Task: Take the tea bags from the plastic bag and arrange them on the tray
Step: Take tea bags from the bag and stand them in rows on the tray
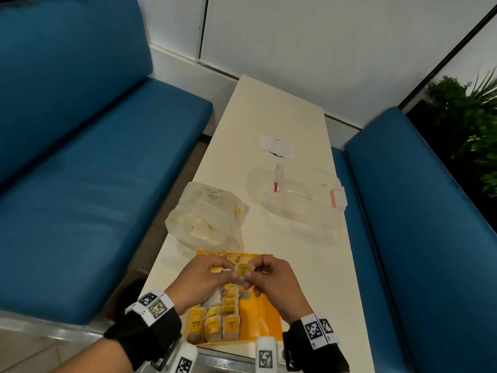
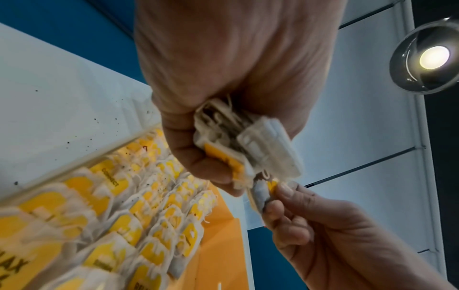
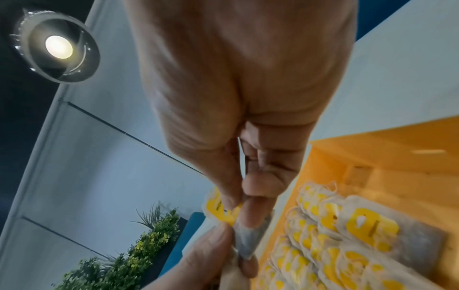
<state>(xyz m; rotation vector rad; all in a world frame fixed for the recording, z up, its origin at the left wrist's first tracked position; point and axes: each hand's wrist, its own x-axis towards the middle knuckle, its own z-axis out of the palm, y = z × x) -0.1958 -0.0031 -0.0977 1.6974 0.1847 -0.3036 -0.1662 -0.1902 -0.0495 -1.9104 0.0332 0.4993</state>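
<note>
Both my hands are raised just above the near end of the orange tray [image 1: 265, 310], meeting over it. My left hand [image 1: 204, 278] is curled round a small bundle of tea bags [image 2: 238, 149], white pouches with yellow tags and loose strings bunched in my palm. My right hand [image 1: 271, 281] pinches a single tea bag [image 1: 242, 271] between thumb and fingertips; in the right wrist view the thumb [image 3: 232, 196] lies on its yellow tag and the grey pouch hangs below the fingers. That single bag touches the edge of the bundle in my left hand.

On the tray, rows of tea bags [image 1: 215, 324] lie overlapping, yellow tags up, filling its left part; one tag reads RELAX. The right strip of the tray is bare orange.

The plastic bag [image 1: 207, 219] lies on the cream desk [image 1: 271, 114] just beyond the tray, crumpled, with pale contents showing through it. To its right stands a clear plastic container [image 1: 298, 200] with pink latches, and further back lies a small white wrapper [image 1: 275, 146]. Blue benches [image 1: 80, 170] run along both sides of the desk, and a green plant [image 1: 468, 109] shows at the far right
</note>
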